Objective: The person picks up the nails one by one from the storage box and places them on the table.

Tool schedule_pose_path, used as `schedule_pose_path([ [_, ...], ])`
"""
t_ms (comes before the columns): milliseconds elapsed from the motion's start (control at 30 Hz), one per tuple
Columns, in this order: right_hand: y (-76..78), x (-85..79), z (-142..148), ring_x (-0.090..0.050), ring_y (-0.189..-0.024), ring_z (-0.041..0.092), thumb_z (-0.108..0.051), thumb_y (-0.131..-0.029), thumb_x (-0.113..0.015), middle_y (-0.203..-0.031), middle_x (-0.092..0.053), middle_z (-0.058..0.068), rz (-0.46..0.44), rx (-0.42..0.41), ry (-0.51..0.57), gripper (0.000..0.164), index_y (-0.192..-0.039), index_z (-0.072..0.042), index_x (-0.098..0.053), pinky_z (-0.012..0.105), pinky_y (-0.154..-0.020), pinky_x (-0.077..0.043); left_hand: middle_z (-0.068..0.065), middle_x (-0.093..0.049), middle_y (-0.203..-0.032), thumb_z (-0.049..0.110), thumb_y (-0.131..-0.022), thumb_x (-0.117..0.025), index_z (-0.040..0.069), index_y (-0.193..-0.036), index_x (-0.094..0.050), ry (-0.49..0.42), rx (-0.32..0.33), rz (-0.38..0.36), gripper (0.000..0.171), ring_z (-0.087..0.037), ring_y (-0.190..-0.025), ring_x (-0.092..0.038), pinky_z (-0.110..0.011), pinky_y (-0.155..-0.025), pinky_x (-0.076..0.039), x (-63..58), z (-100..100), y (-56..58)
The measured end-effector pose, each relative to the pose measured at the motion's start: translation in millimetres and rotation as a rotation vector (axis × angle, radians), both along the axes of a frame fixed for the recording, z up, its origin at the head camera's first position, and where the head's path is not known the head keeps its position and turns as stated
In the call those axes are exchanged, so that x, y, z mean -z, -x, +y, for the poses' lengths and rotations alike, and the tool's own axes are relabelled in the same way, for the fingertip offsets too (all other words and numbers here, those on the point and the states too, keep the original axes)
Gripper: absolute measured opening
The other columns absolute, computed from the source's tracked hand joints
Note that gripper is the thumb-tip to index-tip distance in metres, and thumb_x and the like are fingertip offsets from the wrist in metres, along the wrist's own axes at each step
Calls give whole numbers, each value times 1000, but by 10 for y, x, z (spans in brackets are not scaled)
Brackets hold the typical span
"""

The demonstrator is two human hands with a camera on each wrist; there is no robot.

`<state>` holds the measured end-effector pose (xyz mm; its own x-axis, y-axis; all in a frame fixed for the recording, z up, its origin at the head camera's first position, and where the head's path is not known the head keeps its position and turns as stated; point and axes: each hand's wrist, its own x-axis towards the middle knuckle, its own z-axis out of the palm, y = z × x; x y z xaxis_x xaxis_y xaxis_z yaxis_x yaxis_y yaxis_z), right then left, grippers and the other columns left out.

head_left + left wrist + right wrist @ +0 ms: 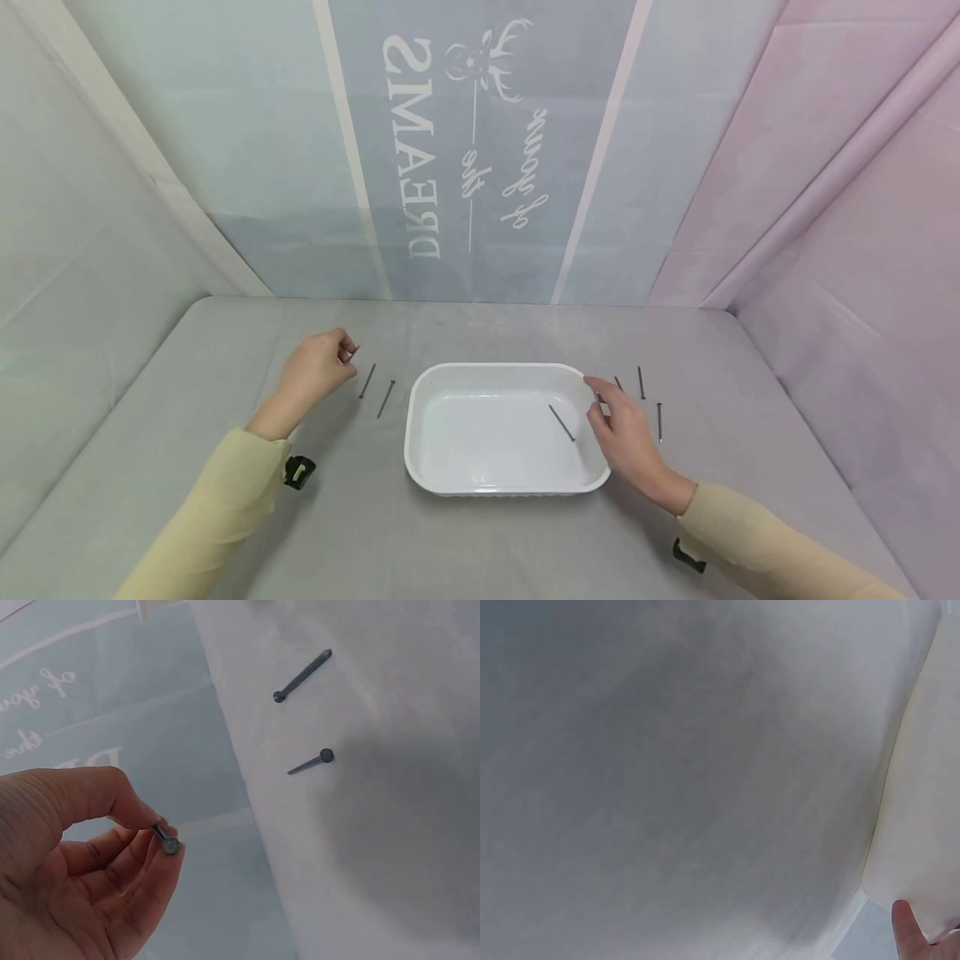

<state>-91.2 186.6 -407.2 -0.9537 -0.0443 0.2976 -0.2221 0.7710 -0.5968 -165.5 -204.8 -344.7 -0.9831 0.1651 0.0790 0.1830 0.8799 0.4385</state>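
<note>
My left hand (318, 362) pinches a nail (169, 844) between thumb and fingertips, its flat head facing the left wrist camera. Two more nails, a nearer one (386, 399) and a farther one (367, 381), lie on the table beside that hand. Across from it, my right hand (626, 429) is at the right rim of a white tray (495, 492). A dark sliver shows between its finger and thumb; whether it is a held nail I cannot tell. Inside the tray lies one nail (562, 422). In the right wrist view a fingertip (902, 909) meets the tray's pale outer wall (915, 787).
Right of the tray several nails lie on the grey table (495, 550): one (641, 382) farther back, one (660, 422) nearer, and another (618, 383) partly behind the right hand. Fabric walls surround the table, with a printed back curtain (480, 275).
</note>
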Motion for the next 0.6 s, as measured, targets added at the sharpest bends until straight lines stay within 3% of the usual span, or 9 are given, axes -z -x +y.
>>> schedule_pose_path([
  [600, -3, -11, -2, -57, -103, 34, -2, -88, -45, -121, -53, 21, 13, -7, 0, 37, -125, 1, -49, 35, -72, -52, -12, -58, -79, 3, -75, -61, -6, -94, -58, 9, -52, -132, 21, -20, -64, -52, -32, -56, -43, 68, -92, 9],
])
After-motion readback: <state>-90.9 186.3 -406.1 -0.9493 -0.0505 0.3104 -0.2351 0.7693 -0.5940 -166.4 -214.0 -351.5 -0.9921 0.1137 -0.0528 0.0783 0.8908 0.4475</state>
